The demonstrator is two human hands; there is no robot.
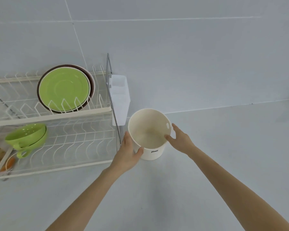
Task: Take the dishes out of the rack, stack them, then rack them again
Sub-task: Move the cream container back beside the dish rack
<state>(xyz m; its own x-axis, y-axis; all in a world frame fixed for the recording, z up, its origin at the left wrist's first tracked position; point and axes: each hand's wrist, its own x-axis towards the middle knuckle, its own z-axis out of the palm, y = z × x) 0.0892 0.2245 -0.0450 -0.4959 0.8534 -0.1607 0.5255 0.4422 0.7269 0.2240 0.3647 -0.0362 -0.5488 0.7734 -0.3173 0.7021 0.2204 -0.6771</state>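
Unracking step, I'd say: cream pot (149,135) stands on the table (207,164) just right of the rack (57,116), w/ left hand (126,154) cupped on its side and right hand (180,140) w/ fingers (168,137) spread open at the rim, neither clamped. Green plate (64,90), brown plate (40,97) behind it and green bowls (26,136) are racked, so next probably calls for letting go and reaching left for those. Small script logo on pot's side, too blurred to read.
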